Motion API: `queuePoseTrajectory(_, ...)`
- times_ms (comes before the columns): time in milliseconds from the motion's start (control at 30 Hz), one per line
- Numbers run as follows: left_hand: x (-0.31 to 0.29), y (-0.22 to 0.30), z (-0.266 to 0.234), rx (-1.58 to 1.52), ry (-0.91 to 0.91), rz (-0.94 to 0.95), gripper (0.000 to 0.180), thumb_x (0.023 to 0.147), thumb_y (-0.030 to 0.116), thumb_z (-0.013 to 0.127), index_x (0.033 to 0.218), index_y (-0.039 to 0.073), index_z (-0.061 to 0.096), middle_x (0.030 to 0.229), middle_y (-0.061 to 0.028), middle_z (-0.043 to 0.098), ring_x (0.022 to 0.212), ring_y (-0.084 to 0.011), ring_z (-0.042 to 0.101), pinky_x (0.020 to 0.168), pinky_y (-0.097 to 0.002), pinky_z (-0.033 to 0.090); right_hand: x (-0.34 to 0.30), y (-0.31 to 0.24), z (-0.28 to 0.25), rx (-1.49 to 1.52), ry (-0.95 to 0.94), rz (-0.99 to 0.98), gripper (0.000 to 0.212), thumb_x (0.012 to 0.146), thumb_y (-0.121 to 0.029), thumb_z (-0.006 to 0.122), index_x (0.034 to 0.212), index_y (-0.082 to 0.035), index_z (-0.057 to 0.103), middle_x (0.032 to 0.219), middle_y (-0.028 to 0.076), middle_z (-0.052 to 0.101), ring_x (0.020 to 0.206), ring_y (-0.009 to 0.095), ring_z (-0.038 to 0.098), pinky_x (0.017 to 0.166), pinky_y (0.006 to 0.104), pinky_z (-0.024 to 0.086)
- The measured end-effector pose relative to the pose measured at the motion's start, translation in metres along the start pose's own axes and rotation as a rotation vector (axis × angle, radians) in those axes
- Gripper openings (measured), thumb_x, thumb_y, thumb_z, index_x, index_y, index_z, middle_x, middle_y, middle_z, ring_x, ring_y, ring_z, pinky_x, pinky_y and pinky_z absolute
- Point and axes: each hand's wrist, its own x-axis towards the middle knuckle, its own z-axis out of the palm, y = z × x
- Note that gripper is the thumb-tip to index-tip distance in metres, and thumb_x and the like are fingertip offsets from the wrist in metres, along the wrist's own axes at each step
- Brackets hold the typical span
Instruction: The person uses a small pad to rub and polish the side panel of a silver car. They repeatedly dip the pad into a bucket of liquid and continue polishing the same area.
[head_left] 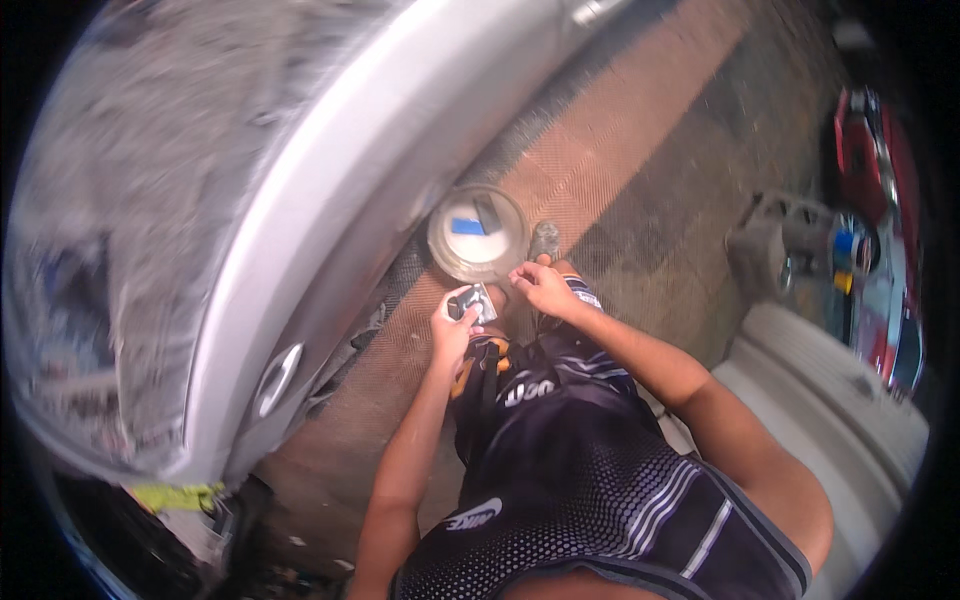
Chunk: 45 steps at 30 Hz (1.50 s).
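My left hand (452,328) grips a small, dark grey, square flat plate (482,302) with pale edges and a light smear, thumb across its face. Close by on the right, my right hand (545,289) is closed, fingertips pinched together; what they hold, if anything, is too small to make out. Just beyond both hands stands a round bucket (437,238) with a whitish top. A blue rectangular piece (466,226) and a dark grey strip (487,213) lie on it.
A silver car body panel (330,190) with a door handle (279,380) runs along my left. At the right are a grey plastic stool (765,250), a pale ribbed plastic piece (820,400) and red car parts (865,150). The tiled floor (610,120) has a reddish band.
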Motion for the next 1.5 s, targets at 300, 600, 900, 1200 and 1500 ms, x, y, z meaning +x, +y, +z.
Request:
queuePoseTrajectory(300, 0.279, -0.154, -0.025, 1.147, 0.122, 0.166, 0.030, 0.087, 0.020, 0.078, 0.111, 0.005, 0.070, 0.097, -0.0227, 0.074, 0.095, -0.0416, 0.072, 0.080, -0.0491, 0.054, 0.169, 0.188, 0.096, 0.010, 0.175, 0.139, 0.031, 0.099, -0.029, 0.061, 0.105, -0.001, 0.070, 0.102, 0.024, 0.073, 0.100, 0.039, 0.070, 0.090, 0.0471, 0.053)
queuePoseTrajectory(600, 0.525, -0.345, -0.059, 1.186, -0.030, -0.257, 0.029, 0.084, 0.026, 0.074, 0.097, 0.000, 0.076, 0.099, -0.0230, 0.076, 0.100, -0.0367, 0.074, 0.087, -0.0478, 0.056, 0.410, 0.345, 0.229, 0.577, 0.412, 0.848, 0.030, 0.090, -0.013, 0.060, 0.114, 0.001, 0.071, 0.120, 0.022, 0.072, 0.112, 0.042, 0.068, 0.093, 0.0483, 0.055)
queuePoseTrajectory(900, 0.416, -0.269, -0.011, 0.299, 0.158, -0.289, 0.025, 0.099, 0.006, 0.065, 0.122, -0.002, 0.066, 0.107, -0.0143, 0.073, 0.087, -0.0221, 0.075, 0.054, -0.0273, 0.062, 0.371, 0.304, 0.204, 1.407, 0.413, 1.012, 0.023, 0.095, -0.016, 0.060, 0.111, -0.004, 0.072, 0.097, 0.014, 0.074, 0.098, 0.027, 0.073, 0.080, 0.0418, 0.060)
queuePoseTrajectory(1200, 0.115, 0.026, 0.037, 0.423, -0.023, 0.291, 0.034, 0.101, 0.015, 0.068, 0.132, 0.000, 0.068, 0.109, -0.0094, 0.071, 0.093, -0.0137, 0.068, 0.078, -0.0298, 0.063, 0.151, 0.072, 0.036, 1.257, -0.145, 0.288, 0.026, 0.106, -0.024, 0.051, 0.113, -0.003, 0.065, 0.101, 0.010, 0.073, 0.092, 0.019, 0.071, 0.080, 0.0329, 0.059)
queuePoseTrajectory(1500, -0.022, 0.280, 0.020, 1.059, 0.247, 1.670, 0.065, 0.070, -0.016, 0.061, 0.132, 0.001, 0.066, 0.135, -0.0180, 0.067, 0.130, -0.0346, 0.062, 0.108, -0.0452, 0.051, -0.015, -0.073, -0.193, 0.764, 0.344, -0.042, 0.027, 0.106, -0.024, 0.051, 0.115, -0.003, 0.066, 0.103, 0.008, 0.074, 0.092, 0.014, 0.071, 0.078, 0.0283, 0.058)
